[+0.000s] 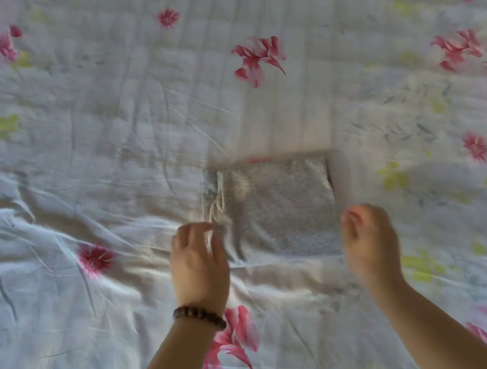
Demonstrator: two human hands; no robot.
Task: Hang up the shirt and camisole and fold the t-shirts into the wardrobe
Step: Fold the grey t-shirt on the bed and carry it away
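T-shirt (275, 211) folded square on bed (96, 112). Left hand (198, 261) and right hand (368, 238) flank its sides, loosely curled, holding nothing; probably set to scoop it.

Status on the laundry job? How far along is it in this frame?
Done: one grey t-shirt lies folded into a rectangle on the floral bedsheet. In hand: the left hand overlaps its left edge, grip blurred; the right hand sits beside its right edge, holding nothing visible. Left: moving it to the wardrobe, which is out of view. Shirt, camisole and other t-shirts aren't visible, so their status is unknown.
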